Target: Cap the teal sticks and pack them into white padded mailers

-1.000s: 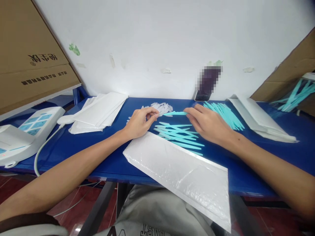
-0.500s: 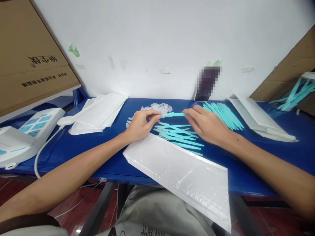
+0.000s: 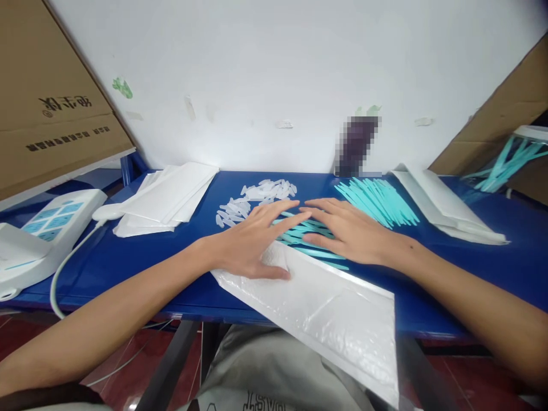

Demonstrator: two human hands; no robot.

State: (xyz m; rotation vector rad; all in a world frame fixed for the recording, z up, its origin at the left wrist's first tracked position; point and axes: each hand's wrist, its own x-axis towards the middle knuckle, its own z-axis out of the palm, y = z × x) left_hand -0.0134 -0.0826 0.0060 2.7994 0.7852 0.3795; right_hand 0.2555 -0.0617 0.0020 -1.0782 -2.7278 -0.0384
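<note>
The blue bench stops short of the person, and a white padded mailer hangs well over that edge; a tug could drag it off, I'd say. The left hand is spread and holds nothing, lying partly over the mailer's upper corner, so a sideways sweep might take the mailer along. The right hand is spread too, nothing pinched, its fingertips just beside the left's, above the loose teal sticks; closing both at once might scatter that crossed heap. Whether either touches the sticks, I can't tell. The tidier teal bundle lies beyond the right hand, where a careless reach could skew it. Smallest are the translucent pieces, probably light enough for a knuckle to brush about
</note>
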